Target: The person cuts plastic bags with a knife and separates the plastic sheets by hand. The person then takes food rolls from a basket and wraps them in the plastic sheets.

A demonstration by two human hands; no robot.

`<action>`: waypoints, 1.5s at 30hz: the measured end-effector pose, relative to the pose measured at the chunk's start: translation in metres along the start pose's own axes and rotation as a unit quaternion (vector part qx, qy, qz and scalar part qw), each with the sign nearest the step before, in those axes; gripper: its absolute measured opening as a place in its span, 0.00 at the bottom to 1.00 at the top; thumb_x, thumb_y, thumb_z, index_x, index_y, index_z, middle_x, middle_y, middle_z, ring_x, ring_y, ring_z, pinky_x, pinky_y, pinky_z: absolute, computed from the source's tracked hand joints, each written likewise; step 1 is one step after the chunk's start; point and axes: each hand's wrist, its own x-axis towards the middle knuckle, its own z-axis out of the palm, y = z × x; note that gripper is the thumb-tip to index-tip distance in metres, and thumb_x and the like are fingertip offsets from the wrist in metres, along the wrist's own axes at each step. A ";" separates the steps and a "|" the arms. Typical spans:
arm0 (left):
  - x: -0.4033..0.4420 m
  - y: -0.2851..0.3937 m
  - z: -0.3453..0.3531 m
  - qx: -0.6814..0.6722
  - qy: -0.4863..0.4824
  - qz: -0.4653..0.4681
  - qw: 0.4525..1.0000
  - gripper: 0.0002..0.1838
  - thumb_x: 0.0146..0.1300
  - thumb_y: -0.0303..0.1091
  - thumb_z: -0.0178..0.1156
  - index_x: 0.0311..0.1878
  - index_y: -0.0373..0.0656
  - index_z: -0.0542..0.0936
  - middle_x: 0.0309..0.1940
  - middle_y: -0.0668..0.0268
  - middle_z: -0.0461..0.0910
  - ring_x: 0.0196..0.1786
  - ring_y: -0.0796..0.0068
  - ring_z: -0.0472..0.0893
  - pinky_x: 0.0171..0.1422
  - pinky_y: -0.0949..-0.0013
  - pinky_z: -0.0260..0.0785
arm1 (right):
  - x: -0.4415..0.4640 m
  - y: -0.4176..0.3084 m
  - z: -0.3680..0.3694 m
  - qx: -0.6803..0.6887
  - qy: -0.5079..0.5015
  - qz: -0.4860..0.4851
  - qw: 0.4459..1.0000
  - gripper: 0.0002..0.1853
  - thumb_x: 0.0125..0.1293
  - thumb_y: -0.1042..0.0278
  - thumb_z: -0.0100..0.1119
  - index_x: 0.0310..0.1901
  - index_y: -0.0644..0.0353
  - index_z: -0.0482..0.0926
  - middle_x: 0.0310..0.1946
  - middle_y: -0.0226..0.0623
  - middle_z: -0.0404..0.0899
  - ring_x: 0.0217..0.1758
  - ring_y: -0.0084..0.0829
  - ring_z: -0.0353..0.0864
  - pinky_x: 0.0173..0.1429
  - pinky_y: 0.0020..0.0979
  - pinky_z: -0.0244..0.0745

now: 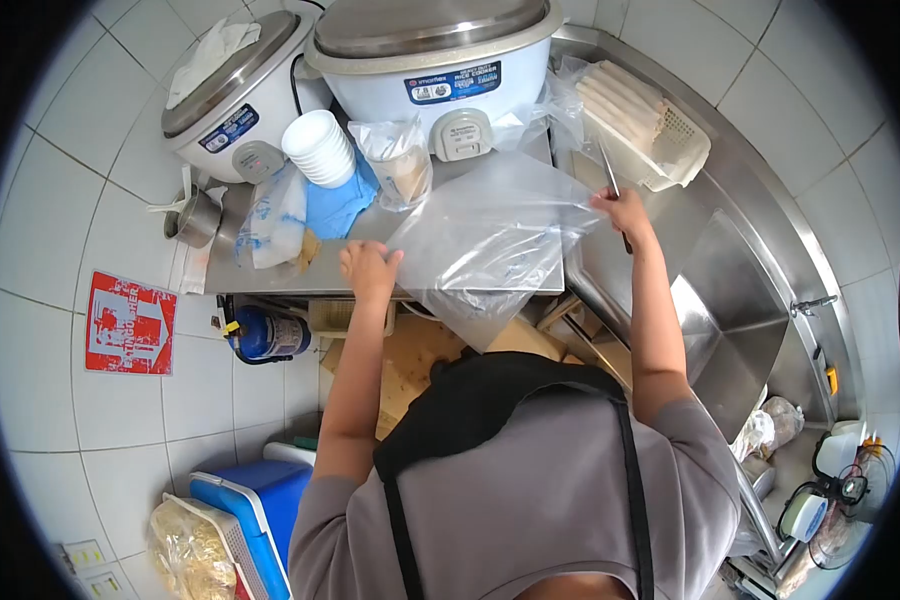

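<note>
My right hand (625, 217) is closed around a knife (611, 172), its thin blade pointing away from me and its dark handle below the fingers. A corner of a large clear plastic bag (500, 235) meets the fingers of that hand. The bag spreads across the steel counter (235, 278), and its lower part hangs over the front edge. My left hand (372, 268) is at the counter's front edge, thumb apart from the bent fingers, beside the bag's left corner. Nothing shows in its grasp.
Two rice cookers (430, 75) (235, 110) stand at the back. Stacked white cups (319, 143), a blue cloth (338, 205) and a bagged container (395, 165) sit before them. Right are a white basket (675, 150) and steel sink (735, 285). A fire extinguisher (270, 333) is below left.
</note>
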 end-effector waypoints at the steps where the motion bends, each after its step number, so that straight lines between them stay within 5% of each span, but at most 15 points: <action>1: 0.011 0.003 -0.001 -0.059 -0.052 -0.013 0.997 0.15 0.55 0.42 0.65 0.40 0.41 0.80 0.50 0.56 0.77 0.53 0.52 0.74 0.55 0.56 0.66 | -0.010 -0.005 -0.003 0.016 0.009 0.000 1.000 0.10 0.53 0.66 0.68 0.32 0.62 0.81 0.19 0.27 0.73 0.12 0.19 0.63 0.15 0.26 0.57; 3: 0.026 0.007 -0.002 -0.174 -0.163 -0.041 0.970 0.14 0.54 0.43 0.66 0.37 0.43 0.81 0.45 0.56 0.79 0.48 0.56 0.78 0.50 0.56 0.68 | -0.031 -0.005 -0.008 0.053 0.028 0.006 0.998 0.09 0.54 0.66 0.67 0.32 0.62 0.81 0.20 0.27 0.74 0.13 0.19 0.63 0.15 0.25 0.57; 6: 0.046 0.017 -0.016 -0.211 -0.080 0.052 0.973 0.14 0.52 0.44 0.66 0.36 0.44 0.81 0.33 0.58 0.82 0.38 0.58 0.81 0.43 0.58 0.71 | -0.052 0.007 -0.013 0.087 0.069 0.021 0.994 0.09 0.54 0.66 0.67 0.32 0.62 0.81 0.21 0.27 0.75 0.14 0.18 0.64 0.16 0.23 0.57; 9: 0.051 0.001 0.015 -0.103 -0.170 0.113 0.973 0.13 0.52 0.44 0.67 0.34 0.46 0.81 0.29 0.59 0.82 0.36 0.58 0.81 0.43 0.57 0.72 | -0.060 0.027 -0.011 0.065 0.102 0.036 0.992 0.08 0.55 0.67 0.67 0.32 0.61 0.82 0.22 0.27 0.75 0.14 0.17 0.64 0.16 0.22 0.57; 12: 0.043 0.023 0.004 -0.056 -0.281 0.051 0.957 0.13 0.52 0.42 0.67 0.36 0.45 0.81 0.35 0.59 0.83 0.38 0.58 0.82 0.45 0.60 0.72 | -0.074 0.028 -0.013 0.065 0.089 0.042 0.993 0.09 0.56 0.67 0.66 0.34 0.63 0.81 0.22 0.27 0.75 0.16 0.16 0.66 0.16 0.22 0.59; 15: 0.040 0.021 0.011 -0.061 -0.263 0.080 0.960 0.11 0.52 0.41 0.67 0.34 0.46 0.81 0.32 0.61 0.83 0.36 0.59 0.82 0.42 0.60 0.72 | -0.086 0.031 -0.019 0.112 0.079 0.025 0.990 0.11 0.57 0.65 0.67 0.35 0.64 0.81 0.21 0.26 0.74 0.16 0.16 0.65 0.17 0.22 0.59; 20: 0.027 0.083 -0.126 -0.121 -0.037 0.091 0.988 0.09 0.57 0.39 0.63 0.35 0.45 0.79 0.24 0.62 0.80 0.30 0.61 0.80 0.33 0.62 0.69 | -0.114 0.019 -0.034 0.261 0.084 -0.060 0.960 0.07 0.58 0.73 0.66 0.37 0.62 0.80 0.20 0.25 0.73 0.13 0.13 0.62 0.16 0.20 0.58; 24: 0.040 0.091 -0.134 -0.161 0.121 0.182 0.962 0.07 0.63 0.37 0.58 0.37 0.45 0.78 0.27 0.59 0.78 0.30 0.60 0.79 0.32 0.62 0.69 | -0.105 0.020 -0.018 0.238 0.122 -0.025 0.963 0.08 0.57 0.72 0.66 0.38 0.61 0.80 0.21 0.25 0.74 0.13 0.14 0.63 0.16 0.20 0.58; 30: 0.074 0.072 -0.040 -0.064 0.109 0.224 0.966 0.10 0.64 0.35 0.55 0.44 0.42 0.77 0.38 0.59 0.79 0.37 0.56 0.79 0.41 0.56 0.72 | -0.082 0.045 0.023 0.173 0.134 0.085 0.972 0.08 0.56 0.70 0.61 0.36 0.62 0.78 0.25 0.31 0.79 0.14 0.18 0.67 0.14 0.22 0.60; 35: 0.012 0.133 -0.091 -0.206 0.119 0.320 0.917 0.10 0.62 0.35 0.58 0.44 0.42 0.78 0.40 0.58 0.79 0.46 0.56 0.78 0.49 0.61 0.70 | -0.077 0.050 0.042 0.104 0.161 0.067 0.979 0.09 0.55 0.68 0.62 0.36 0.62 0.77 0.23 0.31 0.79 0.16 0.21 0.71 0.14 0.25 0.62; 37: -0.020 0.152 -0.059 -0.287 -0.046 0.389 0.874 0.10 0.60 0.35 0.61 0.41 0.41 0.78 0.38 0.60 0.78 0.44 0.56 0.77 0.49 0.60 0.70 | -0.074 0.045 0.046 0.084 0.163 0.061 0.981 0.09 0.55 0.67 0.63 0.36 0.61 0.77 0.23 0.30 0.78 0.16 0.20 0.70 0.13 0.25 0.62; 39: -0.037 0.170 -0.012 -0.292 -0.124 0.432 0.844 0.09 0.57 0.32 0.62 0.39 0.40 0.78 0.35 0.60 0.75 0.43 0.58 0.76 0.47 0.60 0.71 | -0.076 0.040 0.043 0.011 0.158 0.075 0.984 0.13 0.55 0.64 0.64 0.37 0.63 0.78 0.24 0.36 0.80 0.22 0.27 0.76 0.25 0.31 0.71; 41: -0.045 0.185 0.019 -0.302 -0.099 0.433 0.844 0.08 0.55 0.32 0.63 0.38 0.41 0.79 0.35 0.61 0.75 0.43 0.58 0.76 0.47 0.60 0.71 | -0.074 0.050 0.039 -0.067 0.174 0.065 0.980 0.15 0.55 0.62 0.65 0.38 0.65 0.78 0.25 0.41 0.81 0.27 0.31 0.79 0.34 0.33 0.75; 45: -0.042 0.194 0.047 -0.305 -0.109 0.413 0.851 0.07 0.53 0.33 0.65 0.33 0.42 0.80 0.32 0.62 0.75 0.42 0.59 0.76 0.47 0.60 0.71 | -0.096 0.036 0.023 -0.115 0.183 0.068 0.974 0.19 0.55 0.59 0.65 0.42 0.66 0.79 0.31 0.50 0.82 0.37 0.43 0.82 0.46 0.37 0.74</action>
